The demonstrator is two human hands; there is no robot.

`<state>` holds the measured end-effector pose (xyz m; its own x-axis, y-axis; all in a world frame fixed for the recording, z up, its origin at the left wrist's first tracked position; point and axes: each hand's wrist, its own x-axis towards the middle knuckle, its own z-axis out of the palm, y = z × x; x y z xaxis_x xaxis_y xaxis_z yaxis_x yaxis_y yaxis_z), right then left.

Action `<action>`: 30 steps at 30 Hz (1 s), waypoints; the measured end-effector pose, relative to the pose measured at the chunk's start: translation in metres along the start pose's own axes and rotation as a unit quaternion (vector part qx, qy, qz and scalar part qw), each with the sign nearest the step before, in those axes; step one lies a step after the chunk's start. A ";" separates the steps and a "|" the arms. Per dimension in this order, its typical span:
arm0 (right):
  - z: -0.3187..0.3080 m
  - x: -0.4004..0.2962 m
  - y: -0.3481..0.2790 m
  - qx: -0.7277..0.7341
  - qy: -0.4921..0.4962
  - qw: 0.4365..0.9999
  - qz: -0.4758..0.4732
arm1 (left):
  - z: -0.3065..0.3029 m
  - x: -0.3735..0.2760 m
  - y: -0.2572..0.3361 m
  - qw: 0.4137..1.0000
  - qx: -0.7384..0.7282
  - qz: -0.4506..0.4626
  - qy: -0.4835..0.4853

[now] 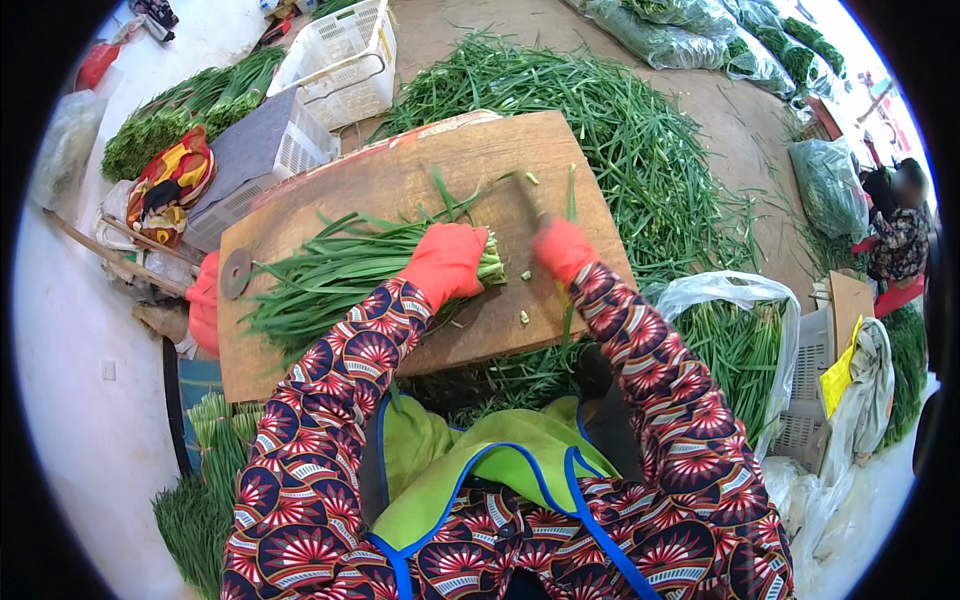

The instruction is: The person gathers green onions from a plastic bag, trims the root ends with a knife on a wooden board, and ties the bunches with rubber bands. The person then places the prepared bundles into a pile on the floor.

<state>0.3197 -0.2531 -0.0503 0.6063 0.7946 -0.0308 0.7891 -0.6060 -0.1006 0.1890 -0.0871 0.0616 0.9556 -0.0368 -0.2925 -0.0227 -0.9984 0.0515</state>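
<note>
On a wooden board [341,187] lies a bunch of garlic chives [352,259], with its leaves spread toward the left. My left hand [448,259], in a coral rubber glove, is closed around the bunch near its pale stem ends [491,257]. To the right, my right hand [562,247] wears a matching glove and grips a knife [528,199], blurred by motion and pointing away from me. The blade is apart from the stem ends. Short cut stem pieces [525,317] and a few loose leaves [571,196] are scattered around the knife.
Behind the board spreads a large heap of loose leaves [555,97]. A plastic bag of chives [735,345] stands at right, and bundled chives [217,427] stand at left. White crates [337,71] sit beyond the board's left corner. A seated person [900,225] is far right.
</note>
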 end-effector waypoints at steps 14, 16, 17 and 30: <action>-0.154 -0.043 0.005 0.044 0.109 0.992 0.035 | 0.035 -0.136 0.054 0.946 -0.036 0.048 0.319; -0.185 -0.015 -0.026 0.113 0.187 0.972 -0.084 | 0.091 -0.170 0.071 0.908 -0.235 0.046 0.344; -0.191 0.004 -0.046 0.139 0.188 0.963 -0.131 | 0.126 -0.182 0.084 0.866 -0.423 0.006 0.268; -0.079 0.088 -0.237 0.348 -0.288 0.862 -0.230 | 0.127 -0.178 0.056 0.125 -0.926 -0.106 0.339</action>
<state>0.1934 -0.0422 0.0491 -0.0637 0.9528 -0.2968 0.5614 -0.2117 -0.8000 -0.0196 -0.1416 -0.0047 0.6965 0.6211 -0.3594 -0.4682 0.7729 0.4283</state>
